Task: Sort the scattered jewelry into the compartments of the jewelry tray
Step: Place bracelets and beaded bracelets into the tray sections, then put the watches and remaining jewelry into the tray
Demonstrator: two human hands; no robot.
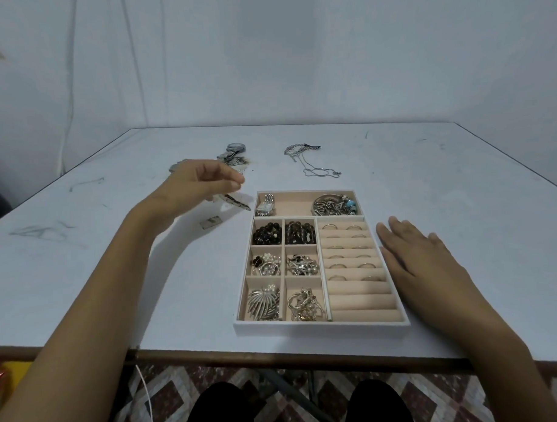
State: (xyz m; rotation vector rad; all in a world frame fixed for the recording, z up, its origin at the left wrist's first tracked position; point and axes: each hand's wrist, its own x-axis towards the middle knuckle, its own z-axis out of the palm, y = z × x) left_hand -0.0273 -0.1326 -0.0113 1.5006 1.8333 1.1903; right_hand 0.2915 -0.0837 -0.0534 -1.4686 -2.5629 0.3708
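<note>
Fingers of my left hand point(203, 182) pinch a long silver bracelet point(234, 201) up in the air, just left of the jewelry tray point(319, 327). My left arm reaches out with the wrist bent. The bracelet hangs slanted, its long side pointing down toward the tray's top left corner. My right hand point(421, 256) lies flat and loose, holding nothing, touching the tray's right side. More chains point(310, 160) lie behind the tray on the table point(459, 179).

My left hand point(203, 182) covers part of the metal pile point(234, 155) behind it; the strip point(236, 202) I'm pinching is motion-blurred. Rings point(348, 255) too small to tell apart. Forearms cut off at bottom edge.
</note>
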